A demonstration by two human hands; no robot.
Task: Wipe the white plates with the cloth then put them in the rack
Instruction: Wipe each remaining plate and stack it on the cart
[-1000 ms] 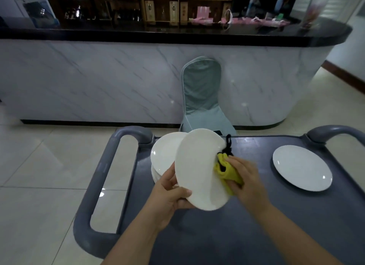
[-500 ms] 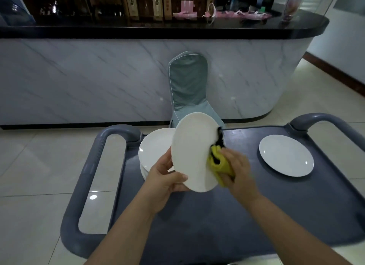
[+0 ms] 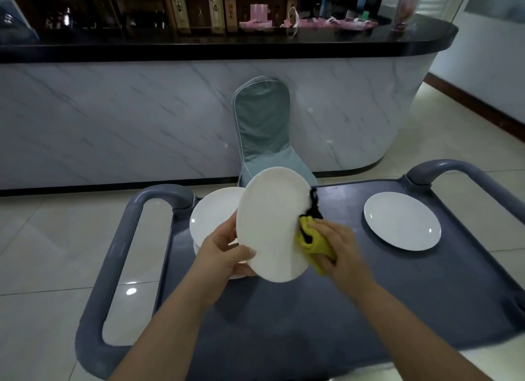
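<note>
A white plate (image 3: 270,224) is held tilted on edge above the grey cart top (image 3: 355,309). My left hand (image 3: 224,252) grips its lower left rim, thumb across the face. My right hand (image 3: 336,244) holds a yellow cloth (image 3: 314,242) with a black loop against the plate's right edge. Behind the held plate sits a stack of white plates (image 3: 213,215) at the cart's back left. A single white plate (image 3: 402,221) lies flat at the back right. No rack is in view.
The cart has a grey loop handle on the left (image 3: 122,252) and another on the right (image 3: 454,170). A grey-green covered chair (image 3: 264,130) stands just beyond the cart, against a marble-fronted bar counter (image 3: 142,119). Tiled floor surrounds the cart.
The camera has tipped up a little, so the cart sits lower in view. The plate stays in my left hand while my right hand and cloth have shifted slightly along its right edge.
</note>
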